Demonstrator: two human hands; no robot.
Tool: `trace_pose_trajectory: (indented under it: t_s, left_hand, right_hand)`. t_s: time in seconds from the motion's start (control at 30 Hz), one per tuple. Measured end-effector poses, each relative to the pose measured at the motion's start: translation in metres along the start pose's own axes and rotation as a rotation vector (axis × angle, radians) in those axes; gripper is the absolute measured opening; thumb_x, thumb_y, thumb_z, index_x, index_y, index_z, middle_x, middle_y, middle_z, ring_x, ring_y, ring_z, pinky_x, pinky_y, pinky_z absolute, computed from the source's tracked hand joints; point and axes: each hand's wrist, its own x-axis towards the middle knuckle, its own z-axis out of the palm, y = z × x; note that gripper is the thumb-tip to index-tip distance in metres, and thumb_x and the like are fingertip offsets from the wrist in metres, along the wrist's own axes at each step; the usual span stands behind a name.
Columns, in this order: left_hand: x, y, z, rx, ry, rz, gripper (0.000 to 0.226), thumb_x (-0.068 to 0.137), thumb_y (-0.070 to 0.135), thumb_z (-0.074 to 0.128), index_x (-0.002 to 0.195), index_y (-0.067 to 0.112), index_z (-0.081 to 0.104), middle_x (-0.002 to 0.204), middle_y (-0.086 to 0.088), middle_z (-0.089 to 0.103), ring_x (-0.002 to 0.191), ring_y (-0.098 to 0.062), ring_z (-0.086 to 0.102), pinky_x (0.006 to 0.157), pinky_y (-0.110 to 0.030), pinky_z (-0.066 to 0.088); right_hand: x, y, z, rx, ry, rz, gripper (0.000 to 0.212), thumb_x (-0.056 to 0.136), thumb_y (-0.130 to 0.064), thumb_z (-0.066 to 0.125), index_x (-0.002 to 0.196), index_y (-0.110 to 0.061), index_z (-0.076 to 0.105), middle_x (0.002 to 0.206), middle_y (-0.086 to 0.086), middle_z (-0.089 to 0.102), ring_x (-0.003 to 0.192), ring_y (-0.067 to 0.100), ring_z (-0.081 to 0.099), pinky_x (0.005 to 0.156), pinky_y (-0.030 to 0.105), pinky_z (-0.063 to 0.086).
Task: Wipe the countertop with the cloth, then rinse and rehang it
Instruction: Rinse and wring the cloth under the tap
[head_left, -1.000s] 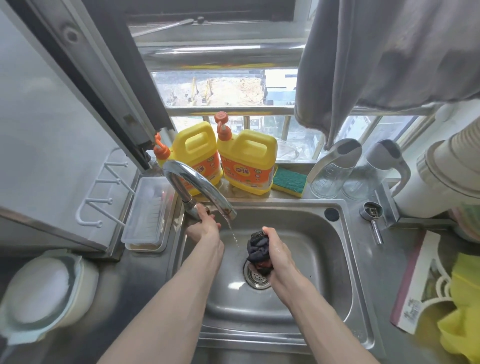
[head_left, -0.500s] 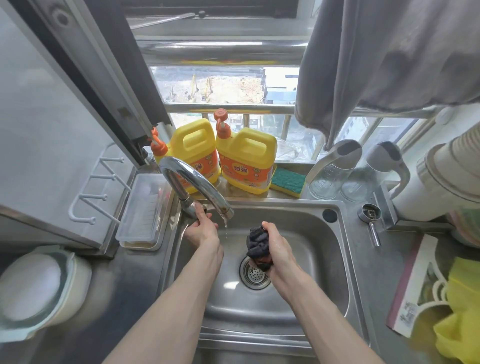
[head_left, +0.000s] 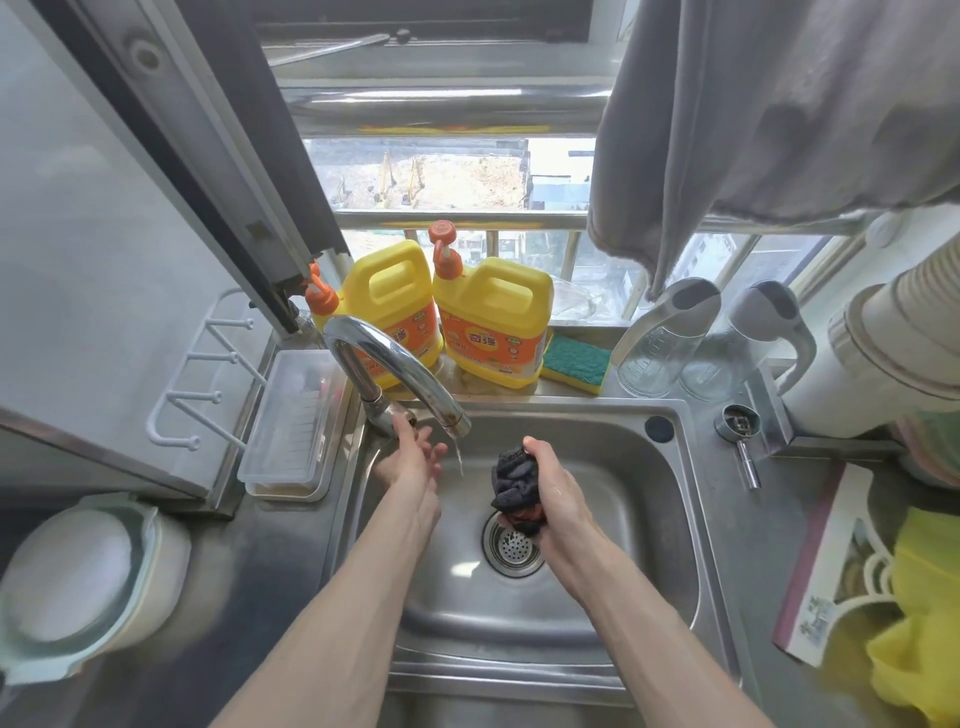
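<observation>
Below, steel countertop (head_left: 260, 571), sink (head_left: 613, 571), window (head_left: 426, 176).

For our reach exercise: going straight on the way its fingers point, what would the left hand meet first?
Probably the faucet, its base just beyond the left hand; depth is unclear.
</observation>
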Motion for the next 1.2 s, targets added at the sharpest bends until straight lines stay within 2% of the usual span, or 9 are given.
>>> trace_pose_trajectory:
  t_s: [0.2, 0.3, 0.43, 0.57, 0.63, 0.8, 0.97, 1.13, 1.2]
  left_hand:
    - [-0.055, -0.032, -0.035, 0.400, -0.527, -0.010, 0.041, 0.097, 0.050, 0.058, 0.118, 0.017, 0.071, 0.108, -0.009, 0.077, 0.101, -0.022, 0.073, 0.083, -0.041, 0.063]
    - [-0.075, -0.034, -0.039, 0.373, -0.592, -0.017, 0.041, 0.096, 0.052, 0.057, 0.114, 0.019, 0.073, 0.102, -0.009, 0.078, 0.099, -0.022, 0.074, 0.077, -0.039, 0.063]
    - [-0.074, -0.025, -0.053, 0.380, -0.632, 0.017, 0.037, 0.101, 0.032, 0.058, 0.122, 0.004, 0.068, 0.116, -0.022, 0.073, 0.111, -0.039, 0.069, 0.086, -0.045, 0.061]
    - [-0.080, -0.013, -0.060, 0.441, -0.593, 0.025, 0.035, 0.102, 0.031, 0.055, 0.118, 0.005, 0.071, 0.114, -0.021, 0.074, 0.106, -0.038, 0.071, 0.088, -0.048, 0.060]
    - [-0.084, -0.010, -0.064, 0.490, -0.681, 0.035, 0.040, 0.098, 0.041, 0.061, 0.121, 0.009, 0.070, 0.115, -0.019, 0.074, 0.107, -0.036, 0.071, 0.094, -0.052, 0.057]
    - [-0.085, -0.006, -0.064, 0.527, -0.693, 0.135, 0.025, 0.100, 0.012, 0.059, 0.121, 0.004, 0.068, 0.117, -0.024, 0.072, 0.107, -0.042, 0.070, 0.093, -0.060, 0.055]
    - [-0.094, 0.000, -0.063, 0.564, -0.605, 0.202, 0.032, 0.098, -0.007, 0.044, 0.112, 0.003, 0.070, 0.116, -0.029, 0.069, 0.095, -0.034, 0.073, 0.079, -0.045, 0.063]
    - [-0.114, 0.007, -0.061, 0.468, -0.679, 0.185, 0.031, 0.100, -0.005, 0.047, 0.119, 0.008, 0.068, 0.116, -0.028, 0.069, 0.090, -0.028, 0.074, 0.082, -0.046, 0.060]
    - [-0.121, 0.010, -0.060, 0.432, -0.736, 0.206, 0.028, 0.102, -0.001, 0.048, 0.121, 0.006, 0.067, 0.118, -0.029, 0.069, 0.098, -0.033, 0.072, 0.089, -0.051, 0.058]
  right_hand:
    - [-0.008, 0.014, -0.001, -0.026, -0.195, -0.051, 0.015, 0.098, -0.021, 0.052, 0.106, -0.013, 0.062, 0.081, 0.010, 0.064, 0.066, 0.017, 0.063, 0.060, 0.031, 0.048]
    - [-0.015, 0.026, -0.009, -0.172, -0.283, -0.063, 0.049, 0.087, -0.029, 0.062, 0.134, -0.017, 0.059, 0.094, 0.005, 0.072, 0.088, 0.015, 0.068, 0.069, 0.029, 0.054]
    - [-0.026, 0.026, -0.033, -0.372, -0.216, -0.282, 0.044, 0.092, -0.010, 0.077, 0.131, -0.027, 0.064, 0.114, -0.007, 0.078, 0.109, 0.007, 0.073, 0.086, 0.020, 0.057]
    - [-0.036, 0.017, -0.048, -0.632, -0.008, -0.445, 0.055, 0.062, -0.042, 0.098, 0.111, -0.028, 0.076, 0.099, -0.009, 0.081, 0.100, 0.008, 0.076, 0.095, 0.034, 0.061]
    - [-0.044, 0.009, -0.049, -0.703, -0.078, -0.469, 0.054, 0.072, -0.032, 0.095, 0.122, -0.025, 0.076, 0.104, -0.011, 0.080, 0.102, 0.006, 0.075, 0.098, 0.036, 0.060]
    - [-0.056, -0.008, -0.061, -0.712, -0.198, -0.415, 0.048, 0.096, -0.009, 0.071, 0.143, -0.014, 0.062, 0.123, 0.000, 0.076, 0.115, 0.015, 0.072, 0.110, 0.042, 0.053]
    - [-0.063, -0.027, -0.070, -0.927, 0.168, -0.647, 0.023, 0.091, -0.035, 0.077, 0.110, -0.021, 0.083, 0.102, -0.006, 0.082, 0.091, 0.004, 0.072, 0.083, 0.006, 0.050]
    - [-0.059, -0.025, -0.076, -0.798, 0.246, -0.556, 0.029, 0.102, -0.041, 0.061, 0.094, -0.020, 0.081, 0.082, -0.006, 0.078, 0.088, 0.022, 0.075, 0.078, 0.033, 0.056]
    - [-0.067, -0.027, -0.075, -0.412, 0.038, -0.349, 0.031, 0.105, -0.041, 0.058, 0.104, -0.018, 0.079, 0.093, 0.000, 0.081, 0.098, 0.026, 0.077, 0.079, 0.034, 0.059]
